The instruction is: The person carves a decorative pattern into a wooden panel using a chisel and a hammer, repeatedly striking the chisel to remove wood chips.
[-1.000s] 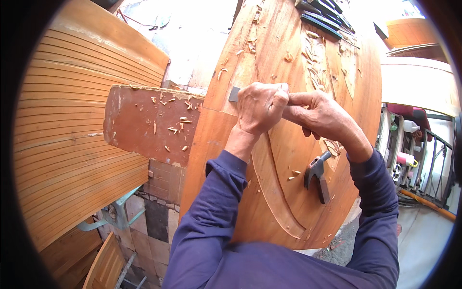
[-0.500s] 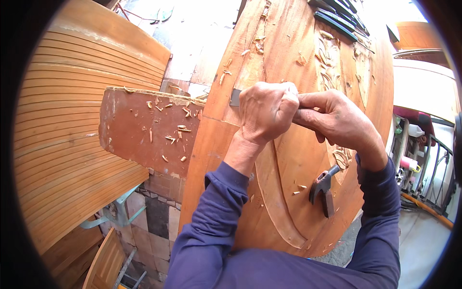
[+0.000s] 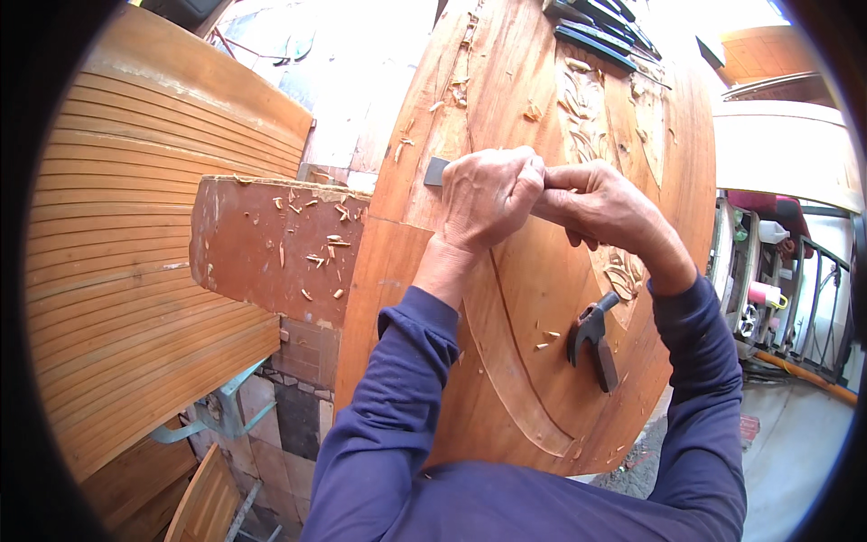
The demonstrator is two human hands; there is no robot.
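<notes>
A carved wooden panel (image 3: 524, 325) lies beneath my hands, with wood shavings scattered over it. My left hand (image 3: 488, 194) is closed on a chisel, whose flat grey blade (image 3: 436, 171) rests on the panel's left part. My right hand (image 3: 610, 203) grips the same tool at its other end, fingers curled beside my left hand; the handle is largely hidden. Below my right hand, a hammer (image 3: 591, 339) with a dark claw head lies on the panel. Several carving tools (image 3: 596, 41) lie at the far end, near strips of carved leaf relief (image 3: 578, 108).
A reddish board (image 3: 248, 239) with shavings juts out leftward. Grooved wooden panels (image 3: 135, 181) stand at the left above a pale green stand (image 3: 226, 406) on the tiled floor (image 3: 280, 434). A metal rack (image 3: 768, 280) with cloth and containers is at the right, below a white surface (image 3: 781, 149).
Both hands and the chisel have shifted slightly away from me along the panel, staying gripped together. The whole view also wobbles a little; the hammer stays where it lay.
</notes>
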